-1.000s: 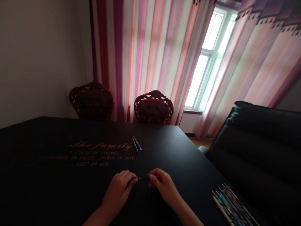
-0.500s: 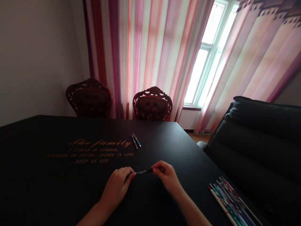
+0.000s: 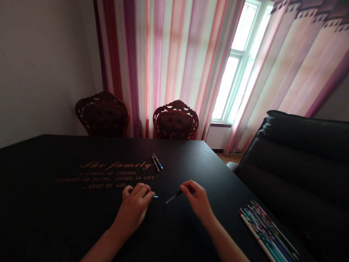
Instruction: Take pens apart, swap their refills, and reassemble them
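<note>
Pen barrel (image 3: 175, 195), light and stiff: right hand (image 3: 198, 200) pinches it between fingertips; left hand (image 3: 133, 208) clenches a blue-tipped section (image 3: 155, 197) (slim, likely slippery, best held mid-barrel).

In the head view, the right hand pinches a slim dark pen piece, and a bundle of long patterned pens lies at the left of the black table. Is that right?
No: the head view shows the bundle of long patterned pens at the black table's right, not left. The right hand does pinch the slim dark pen piece.
</note>
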Tool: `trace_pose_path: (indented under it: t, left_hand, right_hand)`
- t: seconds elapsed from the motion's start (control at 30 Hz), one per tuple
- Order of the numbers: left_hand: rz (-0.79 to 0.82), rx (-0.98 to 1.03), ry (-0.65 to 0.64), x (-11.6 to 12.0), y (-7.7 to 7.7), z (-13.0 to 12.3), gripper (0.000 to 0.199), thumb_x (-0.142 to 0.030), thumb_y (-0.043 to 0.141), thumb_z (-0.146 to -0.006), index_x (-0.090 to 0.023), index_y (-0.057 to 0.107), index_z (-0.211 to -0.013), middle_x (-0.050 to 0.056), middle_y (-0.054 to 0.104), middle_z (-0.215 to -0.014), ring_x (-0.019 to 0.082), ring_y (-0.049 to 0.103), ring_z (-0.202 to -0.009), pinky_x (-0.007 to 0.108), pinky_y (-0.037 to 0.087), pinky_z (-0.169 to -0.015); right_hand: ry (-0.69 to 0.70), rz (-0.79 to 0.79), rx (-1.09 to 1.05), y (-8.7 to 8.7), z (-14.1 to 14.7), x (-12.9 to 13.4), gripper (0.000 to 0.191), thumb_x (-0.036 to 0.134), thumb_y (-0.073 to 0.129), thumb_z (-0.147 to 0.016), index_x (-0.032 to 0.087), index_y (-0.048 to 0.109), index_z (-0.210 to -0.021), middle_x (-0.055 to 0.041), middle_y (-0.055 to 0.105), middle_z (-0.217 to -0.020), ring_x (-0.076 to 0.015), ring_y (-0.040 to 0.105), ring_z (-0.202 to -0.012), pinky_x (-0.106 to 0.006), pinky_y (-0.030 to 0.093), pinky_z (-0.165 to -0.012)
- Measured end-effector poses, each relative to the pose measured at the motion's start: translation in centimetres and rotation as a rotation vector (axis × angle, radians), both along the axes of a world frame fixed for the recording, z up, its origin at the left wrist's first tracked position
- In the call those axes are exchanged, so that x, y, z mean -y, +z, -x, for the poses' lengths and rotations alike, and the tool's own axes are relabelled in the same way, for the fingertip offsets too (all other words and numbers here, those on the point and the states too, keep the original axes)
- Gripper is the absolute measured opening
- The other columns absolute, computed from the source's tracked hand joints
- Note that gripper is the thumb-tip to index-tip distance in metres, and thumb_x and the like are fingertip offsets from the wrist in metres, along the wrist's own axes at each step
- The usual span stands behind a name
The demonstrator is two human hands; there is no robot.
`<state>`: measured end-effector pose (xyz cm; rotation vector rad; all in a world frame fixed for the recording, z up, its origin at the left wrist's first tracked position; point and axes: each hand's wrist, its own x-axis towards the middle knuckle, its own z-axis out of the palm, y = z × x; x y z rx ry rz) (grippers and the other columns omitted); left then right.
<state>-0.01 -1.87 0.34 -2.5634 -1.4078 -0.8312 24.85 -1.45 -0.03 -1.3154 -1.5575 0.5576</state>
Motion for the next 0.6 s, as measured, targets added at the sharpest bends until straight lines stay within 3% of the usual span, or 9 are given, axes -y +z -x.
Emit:
trace_pose_path:
  t: [0.1,0.23,0.4,0.6]
  left_hand:
    - [0.104,0.085,0.068,-0.7,-0.9,0.2,0.014,-0.024,0.053,-0.088,-0.03,0.062,-0.097,0.001,0.067,-0.1,0.021,0.054,-0.1,0.043,0.025,-0.087]
    - [0.247,0.142,0.019,-1.3,-1.9,0.3,0.019,-0.037,0.053,-0.089,-0.032,0.06,-0.105,0.0,0.065,-0.107,0.021,0.053,-0.103,0.043,0.028,-0.089]
    - [0.281,0.084,-0.116,-0.9,-1.4,0.0,0.009,-0.027,0.056,-0.086,-0.029,0.06,-0.093,0.0,0.06,-0.115,0.022,0.05,-0.111,0.045,0.026,-0.094]
    - [0.254,0.085,-0.054,-0.9,-1.3,0.2,0.007,-0.021,0.058,-0.083,-0.028,0.06,-0.085,0.0,0.058,-0.115,0.023,0.048,-0.115,0.047,0.024,-0.094]
  right_hand:
    - [0.053,0.027,-0.022,-0.1,0.3,0.1,0.021,0.036,0.058,-0.084,0.018,0.069,-0.082,0.0004,0.058,-0.066,-0.0137,0.05,-0.061,-0.025,0.037,-0.057]
    - [0.126,0.088,-0.066,-0.7,1.1,0.2,0.017,0.031,0.06,-0.082,0.018,0.07,-0.084,0.0001,0.061,-0.066,-0.0143,0.053,-0.062,-0.025,0.039,-0.058]
    - [0.203,0.127,-0.105,-1.2,1.8,0.3,0.014,0.027,0.06,-0.081,0.018,0.07,-0.085,-0.0006,0.064,-0.07,-0.0154,0.057,-0.066,-0.025,0.042,-0.063]
    - [-0.019,0.041,-0.137,-0.9,-0.4,-0.6,0.022,0.037,0.058,-0.084,0.017,0.067,-0.083,0.0006,0.058,-0.066,-0.0141,0.049,-0.06,-0.026,0.036,-0.057]
